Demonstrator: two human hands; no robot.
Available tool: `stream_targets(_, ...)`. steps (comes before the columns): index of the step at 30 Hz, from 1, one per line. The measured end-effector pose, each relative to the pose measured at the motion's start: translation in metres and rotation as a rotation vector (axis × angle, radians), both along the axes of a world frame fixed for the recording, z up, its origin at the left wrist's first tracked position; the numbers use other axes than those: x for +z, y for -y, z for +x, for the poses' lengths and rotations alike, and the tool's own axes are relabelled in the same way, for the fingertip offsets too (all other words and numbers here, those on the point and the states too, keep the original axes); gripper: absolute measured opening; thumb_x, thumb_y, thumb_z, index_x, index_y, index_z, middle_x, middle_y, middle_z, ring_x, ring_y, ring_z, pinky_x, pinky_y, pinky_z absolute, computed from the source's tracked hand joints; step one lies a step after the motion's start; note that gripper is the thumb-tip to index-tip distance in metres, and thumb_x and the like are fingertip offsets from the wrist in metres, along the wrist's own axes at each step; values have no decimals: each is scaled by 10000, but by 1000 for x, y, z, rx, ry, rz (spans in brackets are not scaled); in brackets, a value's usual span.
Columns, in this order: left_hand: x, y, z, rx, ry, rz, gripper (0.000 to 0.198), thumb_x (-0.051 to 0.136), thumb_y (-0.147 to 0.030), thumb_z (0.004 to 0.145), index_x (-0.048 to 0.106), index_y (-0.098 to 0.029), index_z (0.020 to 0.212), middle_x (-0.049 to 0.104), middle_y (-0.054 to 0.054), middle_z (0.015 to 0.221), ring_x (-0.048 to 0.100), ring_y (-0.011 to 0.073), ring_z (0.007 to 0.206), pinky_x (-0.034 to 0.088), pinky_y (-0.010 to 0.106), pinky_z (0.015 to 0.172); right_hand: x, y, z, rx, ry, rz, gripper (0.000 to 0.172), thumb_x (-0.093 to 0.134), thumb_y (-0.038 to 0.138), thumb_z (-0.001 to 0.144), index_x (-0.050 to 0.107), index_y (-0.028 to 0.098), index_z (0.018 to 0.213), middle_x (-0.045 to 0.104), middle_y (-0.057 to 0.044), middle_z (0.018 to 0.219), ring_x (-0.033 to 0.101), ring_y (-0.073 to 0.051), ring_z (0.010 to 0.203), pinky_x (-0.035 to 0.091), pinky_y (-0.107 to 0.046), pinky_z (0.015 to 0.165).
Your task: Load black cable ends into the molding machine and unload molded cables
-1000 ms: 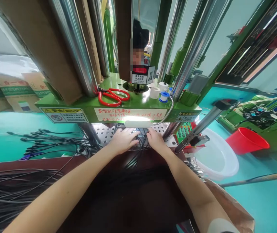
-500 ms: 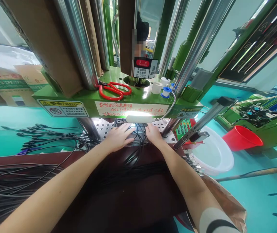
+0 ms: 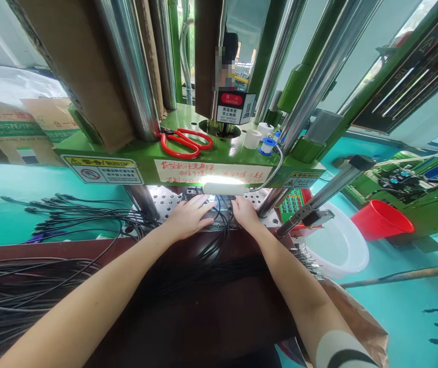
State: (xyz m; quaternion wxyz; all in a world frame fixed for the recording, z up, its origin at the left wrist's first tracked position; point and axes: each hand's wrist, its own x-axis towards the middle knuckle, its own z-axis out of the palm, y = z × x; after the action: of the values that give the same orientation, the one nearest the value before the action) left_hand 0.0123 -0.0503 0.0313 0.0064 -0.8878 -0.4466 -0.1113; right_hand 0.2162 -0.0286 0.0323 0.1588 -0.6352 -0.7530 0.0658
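Note:
Both my hands reach under the green press machine to a metal mould block on a perforated plate. My left hand lies over the block's left side with its fingers stretched forward onto it. My right hand rests on the block's right side, fingers curled down onto black cables that run from the mould toward me. A lit white lamp hangs just above my fingers and hides their tips.
Red scissors and small tape rolls lie on the machine's top. Bundles of black cables spread at left. A white basin and red bucket sit at right, beside a keypad. Another person stands behind the machine.
My left hand's fingers have spread further forward over the mould block. My right hand has shifted slightly. The view has tilted a little upward.

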Motion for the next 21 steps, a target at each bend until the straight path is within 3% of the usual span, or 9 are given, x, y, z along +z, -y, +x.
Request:
stream_targets(14,-1,0,0,-3,42,-26,496,312,-495,863,379,-286,1308,383,82,1381,335,234,1258,408,383,869,0,-20,-2,-15,40,-53,289,354,223,854,634,159,889,668,-108,866,602,-243,831,414,-306,708)
stream_targets(18,-1,-1,1,-3,137,-55,503,335,-491,857,385,-267,1304,397,83,1365,341,248,1251,383,407,923,2,-25,-3,-17,29,-78,260,401,217,833,653,167,872,675,-104,861,608,-242,852,434,-303,726)
stream_targets(21,-1,-12,-4,186,298,-90,512,381,-498,835,442,-214,1257,504,103,1252,449,267,1153,392,419,920,11,-32,-1,-21,7,-70,260,408,234,841,650,176,917,671,-103,932,591,-241,925,430,-309,797)
